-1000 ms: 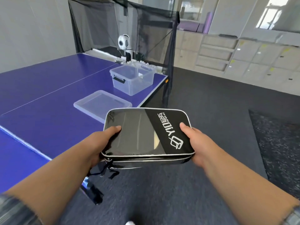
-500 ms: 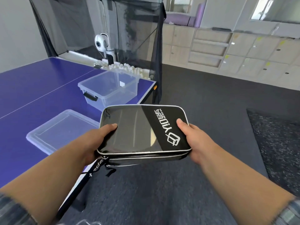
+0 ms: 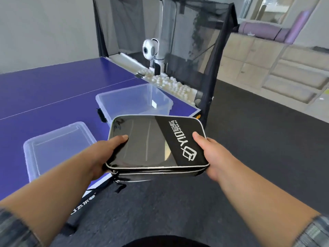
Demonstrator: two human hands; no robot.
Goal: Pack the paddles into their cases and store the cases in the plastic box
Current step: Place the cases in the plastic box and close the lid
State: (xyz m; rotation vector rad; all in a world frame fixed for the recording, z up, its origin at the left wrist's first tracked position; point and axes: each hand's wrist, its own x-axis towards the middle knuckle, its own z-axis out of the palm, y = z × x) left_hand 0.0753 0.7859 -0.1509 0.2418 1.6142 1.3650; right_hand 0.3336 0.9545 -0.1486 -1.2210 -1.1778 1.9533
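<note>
Got the black case (image 3: pixel 153 147) in both hands, held flat with the logo side up. My left hand (image 3: pixel 105 154) grips the near left corner. The thumb (image 3: pixel 121 139) lies on the glossy top and the other fingers are curled underneath, where I can't see them. My right hand (image 3: pixel 211 154) grips the near right side the same way, thumb (image 3: pixel 199 139) on top right beside the white logo and the rest tucked under. A couple of black zip pulls and a thin cord (image 3: pixel 118 183) dangle just below my left fingers. Can't tell from here whether the zip is closed all the way round.

The clear plastic box (image 3: pixel 122 92) is just past my thumbs. It sits open-topped on the blue table (image 3: pixel 53 90), and the far edge of the case covers part of its near wall from my angle. The case isn't in the box, it's in the air in front of it, at the table's corner. The box has a black latch (image 3: pixel 100 114) on its side, ahead of my left thumb. The box's lid (image 3: pixel 57 150) lies flat on the table, just left of my left hand.

Further out beyond the box there's a pile of white balls (image 3: pixel 170 84) along the table end, a white round-headed ball machine (image 3: pixel 151 50) and a black net (image 3: pixel 195 32) behind it. Off to the right of my right hand is dark carpet (image 3: pixel 258 139), with pale cabinets (image 3: pixel 284 72) well beyond.
</note>
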